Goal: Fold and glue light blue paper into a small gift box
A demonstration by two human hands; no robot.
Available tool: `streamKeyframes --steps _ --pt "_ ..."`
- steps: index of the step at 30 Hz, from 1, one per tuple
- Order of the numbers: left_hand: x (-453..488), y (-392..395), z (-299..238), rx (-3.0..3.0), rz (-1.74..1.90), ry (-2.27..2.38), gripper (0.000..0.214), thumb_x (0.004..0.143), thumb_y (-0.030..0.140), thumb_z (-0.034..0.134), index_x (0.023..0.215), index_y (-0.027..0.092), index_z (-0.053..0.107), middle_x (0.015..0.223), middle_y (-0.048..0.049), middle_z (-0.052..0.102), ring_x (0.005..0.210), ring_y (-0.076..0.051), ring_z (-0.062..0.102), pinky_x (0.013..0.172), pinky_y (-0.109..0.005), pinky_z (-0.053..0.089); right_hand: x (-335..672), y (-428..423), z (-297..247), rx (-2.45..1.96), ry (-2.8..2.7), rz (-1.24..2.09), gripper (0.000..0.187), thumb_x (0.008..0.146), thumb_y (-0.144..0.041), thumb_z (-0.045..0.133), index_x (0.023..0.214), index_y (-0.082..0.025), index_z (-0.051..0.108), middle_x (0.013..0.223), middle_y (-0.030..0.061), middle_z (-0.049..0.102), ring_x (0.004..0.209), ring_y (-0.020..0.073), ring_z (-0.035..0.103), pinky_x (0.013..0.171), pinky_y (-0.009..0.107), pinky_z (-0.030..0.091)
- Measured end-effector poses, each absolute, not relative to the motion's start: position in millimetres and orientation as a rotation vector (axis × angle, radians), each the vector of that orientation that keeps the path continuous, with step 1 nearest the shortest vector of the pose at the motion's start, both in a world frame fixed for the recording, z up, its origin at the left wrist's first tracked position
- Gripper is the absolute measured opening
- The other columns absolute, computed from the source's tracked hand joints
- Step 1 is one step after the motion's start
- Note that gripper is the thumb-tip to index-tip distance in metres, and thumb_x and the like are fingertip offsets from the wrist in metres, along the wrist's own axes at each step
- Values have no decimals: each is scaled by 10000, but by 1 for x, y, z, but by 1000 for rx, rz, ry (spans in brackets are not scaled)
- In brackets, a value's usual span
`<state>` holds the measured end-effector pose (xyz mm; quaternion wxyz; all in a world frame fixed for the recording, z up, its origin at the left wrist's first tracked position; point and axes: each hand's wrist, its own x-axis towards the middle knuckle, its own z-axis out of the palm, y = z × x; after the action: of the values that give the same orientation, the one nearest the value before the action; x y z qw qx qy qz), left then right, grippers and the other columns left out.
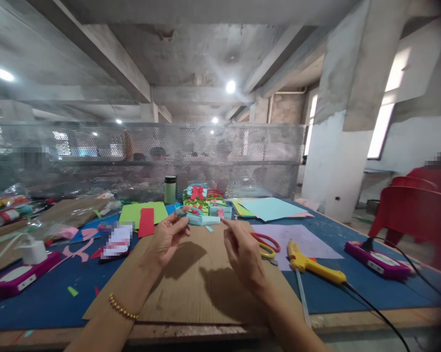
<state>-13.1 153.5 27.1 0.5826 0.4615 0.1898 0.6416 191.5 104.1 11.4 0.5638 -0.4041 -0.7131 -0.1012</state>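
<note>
A folded light blue paper piece [206, 220] is held up above a brown cardboard sheet [184, 298], spanning the space between my hands. My left hand [169, 237], with a gold bead bracelet at the wrist, pinches its left end between thumb and fingers. At the right end is the index fingertip of my right hand [246, 252], whose other fingers are curled; its thumb is mostly hidden. Just behind stand small paper baskets, one a light blue basket [220, 211] with a pink bow. Another, a stacked blue basket [197, 191], carries a red bow.
Right of the cardboard lie scissors [268, 252] with red and yellow handles and a yellow glue gun [316, 269]. Purple power strips [376, 261] lie at both sides. Coloured paper sheets [275, 209], a green bottle [169, 189] and a perforated metal screen [242, 146] are farther back.
</note>
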Motion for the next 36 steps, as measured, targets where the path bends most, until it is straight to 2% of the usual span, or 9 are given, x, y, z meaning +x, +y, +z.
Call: streamKeyframes --steps 2,4,9,12,18,23,29,33,36 --pt "-13 156 25 1028 1488 423 408 629 169 880 1018 159 756 724 27 659 523 -40 557 526 -150 473 185 105 1 -907 -1759 -315 483 911 -106 407 1374 -163 534 904 90 686 698 177 607 654 278 489" --pt "-14 158 22 987 1472 403 374 648 147 866 1005 162 755 718 34 650 525 -32 554 531 -138 479 178 105 -7 -902 -1869 -375 591 907 -83 391 1492 -170 408 879 89 684 668 185 609 597 273 486" --pt "-13 157 21 941 1429 359 330 663 116 855 975 164 759 732 35 658 517 -31 546 514 -137 481 169 108 -16 -947 -1963 -464 697 898 -78 381 1573 -198 254 1067 132 695 809 216 662 612 279 507" --pt "-13 156 21 920 1423 342 353 646 123 874 979 160 764 710 43 649 509 -35 544 510 -146 485 170 111 -19 -961 -1952 -438 726 897 -82 386 1588 -182 191 1073 138 699 797 212 649 627 289 502" --pt "-15 158 20 910 1444 329 283 660 98 857 924 147 767 730 26 667 505 -32 538 502 -140 480 178 111 -17 -1139 -1867 -371 669 904 -111 399 1560 -106 265 977 155 728 714 225 652 612 316 486" --pt "-13 158 20 927 1465 345 213 645 87 859 821 151 757 843 7 707 510 -28 546 499 -141 490 178 109 -15 -1222 -1864 -315 657 892 -162 426 1529 -52 311 914 149 738 688 239 661 604 324 482" --pt "-11 158 17 1016 1460 385 389 613 178 905 975 157 764 840 14 693 525 -37 568 506 -137 483 171 107 -18 -1019 -2013 -260 707 873 -121 417 1559 -83 247 1004 141 738 738 227 678 653 316 495" --pt "-11 158 20 1082 1491 436 436 587 225 911 985 143 754 782 11 688 519 -47 569 516 -149 465 182 116 -22 -1212 -1918 -287 658 862 -123 436 1514 -72 358 892 121 740 704 257 680 620 344 500" --pt "-8 157 20 1222 1545 574 446 648 284 864 1047 136 732 740 2 691 512 -66 560 528 -182 453 189 122 -22 -1225 -1874 -325 598 883 -125 437 1479 -86 416 852 103 725 699 253 680 613 346 516"
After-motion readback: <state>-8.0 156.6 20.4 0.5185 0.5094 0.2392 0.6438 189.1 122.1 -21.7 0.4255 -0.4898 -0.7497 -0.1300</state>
